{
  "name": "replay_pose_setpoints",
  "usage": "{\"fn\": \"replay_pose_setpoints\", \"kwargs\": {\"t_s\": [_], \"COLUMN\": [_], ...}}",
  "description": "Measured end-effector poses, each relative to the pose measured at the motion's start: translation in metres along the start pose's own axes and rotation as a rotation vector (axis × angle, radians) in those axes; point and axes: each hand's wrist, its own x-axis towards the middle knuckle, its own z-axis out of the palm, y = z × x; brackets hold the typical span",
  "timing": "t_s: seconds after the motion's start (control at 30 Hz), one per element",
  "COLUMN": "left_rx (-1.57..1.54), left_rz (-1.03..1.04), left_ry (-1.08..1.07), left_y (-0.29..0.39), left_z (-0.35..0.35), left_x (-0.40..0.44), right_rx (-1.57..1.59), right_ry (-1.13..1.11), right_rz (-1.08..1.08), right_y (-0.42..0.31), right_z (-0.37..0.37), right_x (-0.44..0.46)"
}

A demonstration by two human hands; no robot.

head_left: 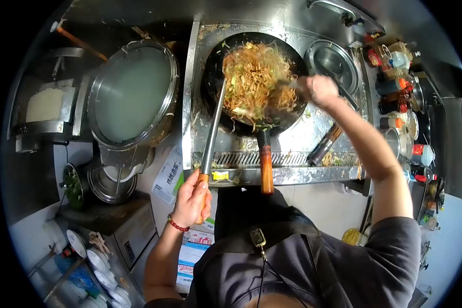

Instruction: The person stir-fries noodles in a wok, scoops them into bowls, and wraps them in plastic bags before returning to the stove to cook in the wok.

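Observation:
Fried noodles (256,72) with bits of green fill a black wok (213,102) on the stove. My left hand (192,199) is closed around the wooden grip of a long-handled cooking utensil (213,128). Its metal shaft slants up to the wok's left side, and its head is hidden by the noodles. Over the wok's right rim, my right hand (321,91) is closed on a dark implement (291,87) too blurred to name. The wok's wooden handle (266,169) points toward me, with neither hand on it.
A large pot of cloudy liquid (133,92) stands left of the stove. Right of the wok are a round metal pan (333,64) and a dark holder with thin sticks (323,149). Bottles and jars (398,102) line the right side. Stacked bowls (102,267) sit lower left.

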Motion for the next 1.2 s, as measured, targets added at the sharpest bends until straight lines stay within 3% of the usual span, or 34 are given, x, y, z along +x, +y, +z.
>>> {"fn": "replay_pose_setpoints", "kwargs": {"t_s": [0.1, 0.17, 0.23, 0.27, 0.3, 0.37, 0.43, 0.5, 0.57, 0.67, 0.77, 0.8, 0.83, 0.9, 0.97, 1.07, 1.13, 1.2], "left_rx": [0.224, 0.423, 0.479, 0.527, 0.353, 0.041, -0.150, -0.109, -0.101, 0.146, 0.476, 0.577, 0.809, 0.710, 0.368, 0.204, 0.284, 0.290], "left_rz": [0.147, 0.213, 0.181, 0.168, 0.138, 0.040, -0.024, 0.035, 0.009, 0.216, 0.346, 0.351, 0.584, 0.249, 0.096, 0.108, 0.158, 0.128], "left_ry": [-0.008, 0.027, 0.086, 0.135, 0.116, -0.013, 0.001, -0.049, -0.052, -0.036, 0.089, 0.127, 0.182, 0.169, 0.039, -0.127, -0.121, -0.054], "left_y": [0.008, 0.017, 0.009, 0.004, -0.010, -0.020, -0.020, -0.016, -0.006, 0.010, 0.020, 0.028, 0.012, 0.033, 0.023, 0.032, 0.033, 0.042], "left_z": [-0.006, -0.015, -0.024, -0.025, -0.028, -0.016, 0.004, 0.005, 0.003, -0.001, -0.018, -0.020, -0.039, -0.023, -0.013, 0.006, -0.001, -0.020], "left_x": [0.003, 0.007, 0.002, 0.008, 0.010, 0.009, 0.000, -0.014, -0.026, -0.020, 0.004, 0.014, 0.046, 0.069, 0.097, 0.092, 0.064, 0.034], "right_rx": [-0.541, -0.343, -0.178, -0.021, 0.144, 0.327, 0.434, 0.458, 0.340, -0.115, -0.315, -0.279, -0.183, -0.001, 0.118, 0.186, 0.290, 0.103], "right_ry": [0.252, 0.200, 0.224, 0.098, -0.034, 0.027, 0.313, 0.186, 0.336, 0.499, 0.365, 0.370, 0.250, -0.025, -0.040, 0.156, 0.025, -0.048], "right_rz": [-0.122, -0.071, -0.067, -0.015, 0.045, 0.099, 0.065, 0.113, 0.091, -0.136, 0.051, -0.034, 0.010, 0.171, 0.155, 0.149, 0.167, 0.172], "right_y": [0.011, 0.006, 0.018, 0.025, 0.025, -0.028, -0.035, -0.040, -0.023, -0.016, 0.003, 0.016, 0.031, 0.060, 0.052, 0.032, 0.018, 0.014], "right_z": [-0.029, -0.059, -0.045, -0.022, 0.013, 0.052, 0.086, 0.035, 0.006, -0.029, -0.058, -0.069, -0.070, -0.039, 0.014, 0.055, 0.018, -0.034], "right_x": [-0.011, -0.038, -0.054, -0.050, -0.044, -0.036, -0.011, -0.022, -0.049, -0.067, -0.060, -0.064, -0.059, -0.031, 0.010, 0.073, 0.065, 0.032]}}
